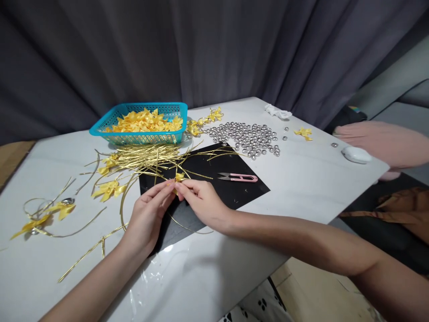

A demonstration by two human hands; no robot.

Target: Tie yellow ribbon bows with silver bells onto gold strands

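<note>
Above a black mat (204, 210), my left hand (152, 205) and my right hand (203, 201) meet fingertip to fingertip. Both pinch a small yellow ribbon flower (179, 177), whose lower part is hidden by the fingers. A thin gold cord (187, 229) curves out beneath the hands. Just beyond them lies a bundle of gold cords (147, 156), some reaching over the mat. Pink-handled thread snips (237, 177) rest on the mat to the right. Left of my left hand lie more yellow ribbon flowers (109, 190), and farther left some flowers with silver beads (68, 201) and cord.
A blue plastic basket (137, 133) full of yellow flowers stands at the back left. Many silver beads (248, 136) are spread at the back centre. A white crumpled tissue (278, 112), a loose flower (304, 133) and a white computer mouse (356, 154) sit toward the table's right edge.
</note>
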